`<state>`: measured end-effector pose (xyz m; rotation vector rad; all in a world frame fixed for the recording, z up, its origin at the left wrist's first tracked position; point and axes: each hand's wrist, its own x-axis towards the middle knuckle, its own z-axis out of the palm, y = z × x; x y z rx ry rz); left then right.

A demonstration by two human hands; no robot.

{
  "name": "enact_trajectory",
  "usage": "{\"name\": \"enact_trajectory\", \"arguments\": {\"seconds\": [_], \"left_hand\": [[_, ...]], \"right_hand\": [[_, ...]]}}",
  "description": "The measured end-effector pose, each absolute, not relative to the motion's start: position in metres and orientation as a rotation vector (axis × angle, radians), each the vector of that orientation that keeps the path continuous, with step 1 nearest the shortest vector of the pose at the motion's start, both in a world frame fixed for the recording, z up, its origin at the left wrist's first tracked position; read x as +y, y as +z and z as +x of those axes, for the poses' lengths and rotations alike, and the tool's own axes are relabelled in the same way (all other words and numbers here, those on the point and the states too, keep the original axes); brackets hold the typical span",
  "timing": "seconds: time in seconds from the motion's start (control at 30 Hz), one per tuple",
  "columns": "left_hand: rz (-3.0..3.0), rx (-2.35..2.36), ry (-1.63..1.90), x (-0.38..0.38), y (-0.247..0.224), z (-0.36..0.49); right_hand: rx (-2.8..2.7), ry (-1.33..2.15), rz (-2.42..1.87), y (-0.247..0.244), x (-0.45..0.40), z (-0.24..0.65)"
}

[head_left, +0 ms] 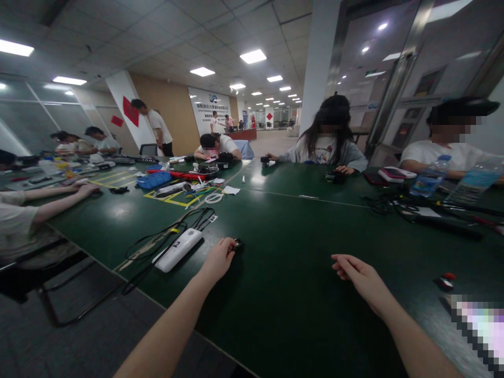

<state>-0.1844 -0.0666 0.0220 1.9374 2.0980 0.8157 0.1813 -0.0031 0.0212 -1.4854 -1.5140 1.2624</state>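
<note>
My left hand (219,258) is closed in a pinch on a small black object (238,244) at the table's middle; its exact kind is too small and dark to tell. To the right, apart from it, my right hand (359,273) is held over the green tabletop (283,294). Its fingers are loosely bent and apart, and I see nothing in them. Left of my left hand lies a white power bank (179,250) marked 2, with black cables (151,242) looped beside it.
A blue tray (153,180), a white cable coil (213,198) and tools lie farther left. Water bottles (431,176) and dark cables (441,220) stand and lie at right. A small red-and-black item (446,282) is near a blurred bright screen (480,325). Several people sit around the table.
</note>
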Motion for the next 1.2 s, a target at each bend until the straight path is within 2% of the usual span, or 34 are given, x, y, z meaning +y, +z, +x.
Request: {"name": "enact_trajectory", "arguments": {"seconds": [0.67,1.07,1.2], "left_hand": [[1.806,2.24,0.856,-0.063,0.023,-0.178],[1.798,2.343,0.667,-0.063,0.024,-0.173],[1.78,2.321,0.72,-0.062,0.023,-0.174]], "right_hand": [[-1.528,1.244,-1.473,0.019,-0.002,0.183],[-1.527,1.238,-1.49,0.023,-0.004,0.18],[-1.514,1.23,-1.497,0.027,-0.007,0.178]]}}
